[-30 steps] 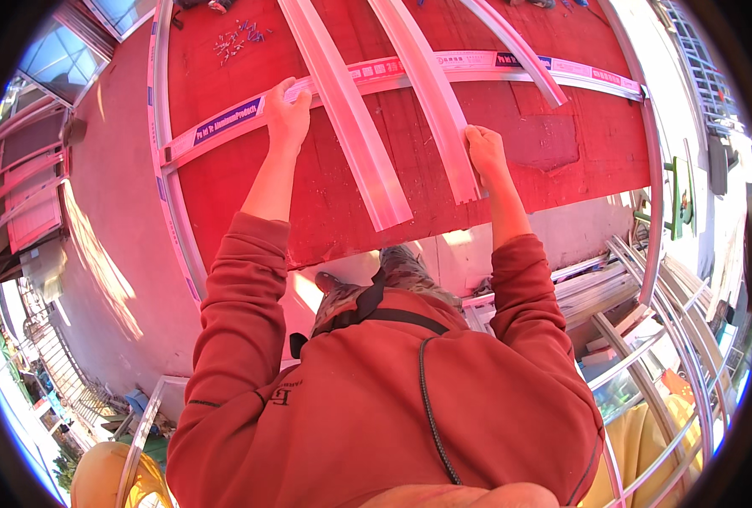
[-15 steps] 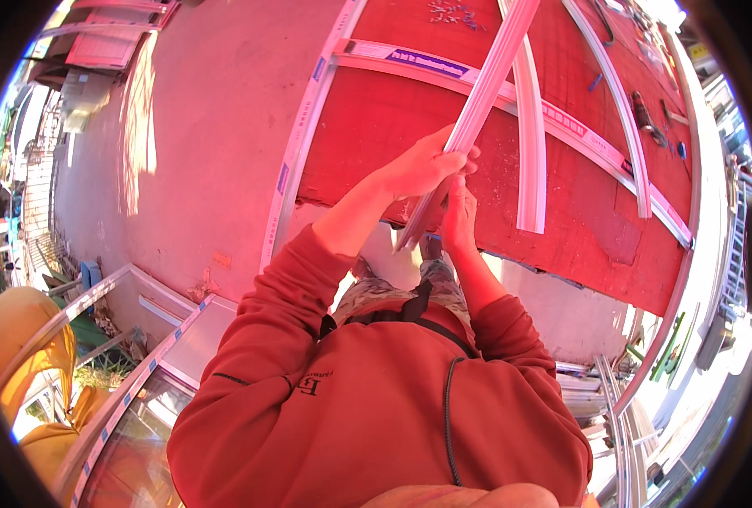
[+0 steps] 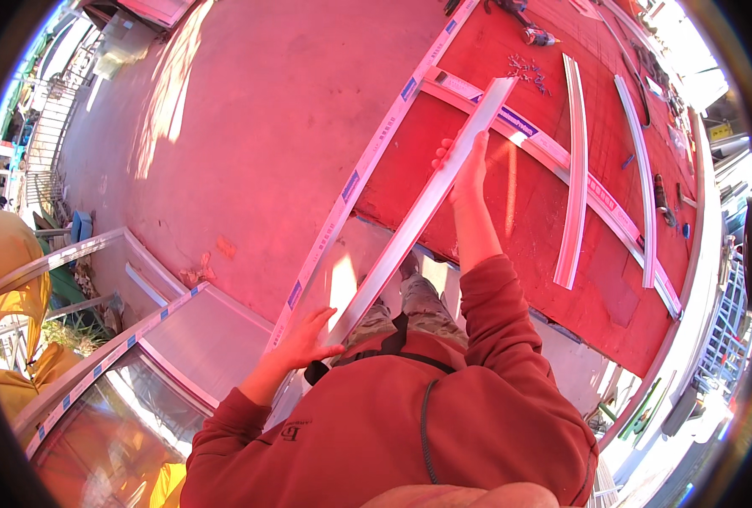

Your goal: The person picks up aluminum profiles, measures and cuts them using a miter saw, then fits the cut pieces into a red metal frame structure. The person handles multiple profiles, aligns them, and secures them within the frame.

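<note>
A long pale metal profile (image 3: 410,224) slants across in front of me, its far end over the red worktable (image 3: 604,339) and its near end by my waist. My right hand (image 3: 471,165) is wrapped round its upper part. Beside the near end is my left hand (image 3: 306,340), fingers stretched and apart; whether a fingertip touches the profile I cannot tell. Two shorter profiles, one pinkish white (image 3: 572,195) and one farther right (image 3: 642,186), lie across a labelled bar (image 3: 600,203) on the table.
A long labelled frame bar (image 3: 350,186) runs along the table's left side. A power drill (image 3: 538,36) and a scatter of small screws (image 3: 528,72) lie at the table's far side. A glazed frame (image 3: 130,415) stands at lower left, near yellow cloth (image 3: 8,254).
The profile has swung down and toward my left, its near end now by my waist. My left hand has let go of its middle and moved down; my right hand has moved farther up.
</note>
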`<move>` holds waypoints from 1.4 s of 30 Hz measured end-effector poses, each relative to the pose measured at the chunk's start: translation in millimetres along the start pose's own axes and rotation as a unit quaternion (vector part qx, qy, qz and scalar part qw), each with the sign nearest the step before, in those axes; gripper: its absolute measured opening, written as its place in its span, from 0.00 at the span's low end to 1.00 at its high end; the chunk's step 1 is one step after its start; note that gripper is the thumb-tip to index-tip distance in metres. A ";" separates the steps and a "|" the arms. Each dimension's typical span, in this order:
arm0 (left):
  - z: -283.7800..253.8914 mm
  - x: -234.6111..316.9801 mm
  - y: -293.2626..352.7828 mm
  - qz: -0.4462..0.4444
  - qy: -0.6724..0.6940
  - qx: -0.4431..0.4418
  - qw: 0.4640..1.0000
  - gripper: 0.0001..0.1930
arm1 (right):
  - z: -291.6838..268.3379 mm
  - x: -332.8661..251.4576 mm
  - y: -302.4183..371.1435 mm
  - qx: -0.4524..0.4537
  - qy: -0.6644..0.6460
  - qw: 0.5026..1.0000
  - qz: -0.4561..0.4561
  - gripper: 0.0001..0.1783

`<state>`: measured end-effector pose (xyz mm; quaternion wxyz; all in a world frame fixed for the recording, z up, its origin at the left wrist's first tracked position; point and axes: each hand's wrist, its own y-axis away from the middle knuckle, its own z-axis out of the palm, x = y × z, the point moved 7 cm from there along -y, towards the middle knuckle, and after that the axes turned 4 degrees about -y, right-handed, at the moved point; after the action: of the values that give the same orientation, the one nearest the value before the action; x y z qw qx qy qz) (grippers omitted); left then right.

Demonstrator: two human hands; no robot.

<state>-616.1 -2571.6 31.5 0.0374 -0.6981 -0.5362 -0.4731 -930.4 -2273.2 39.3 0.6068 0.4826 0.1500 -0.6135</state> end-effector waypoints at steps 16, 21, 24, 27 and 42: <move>-90.4 -48.0 -234.8 -0.220 0.361 0.085 0.902 0.32 | 32.3 153.4 -57.5 0.068 -0.034 0.992 0.099 0.27; -95.7 -55.0 -226.1 -0.212 0.339 0.082 0.913 0.35 | 40.6 153.5 -61.6 0.047 -0.037 0.993 0.099 0.30; -93.4 -61.2 -225.3 -0.200 0.352 0.091 0.910 0.36 | 42.1 151.7 -60.8 0.042 -0.021 0.995 0.085 0.31; -90.9 -62.9 -226.2 -0.204 0.379 0.089 0.898 0.30 | 37.7 154.5 -63.7 0.055 -0.005 0.995 0.086 0.31; -88.8 -50.3 -228.1 -0.144 0.454 0.003 0.879 0.30 | 49.6 132.1 -52.4 0.015 -0.087 0.973 0.214 0.28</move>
<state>-848.9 -2560.9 -58.7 0.2105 -0.3214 -0.5564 -0.7368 -970.7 -2379.1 -59.7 0.7274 0.4573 -0.0200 -0.5112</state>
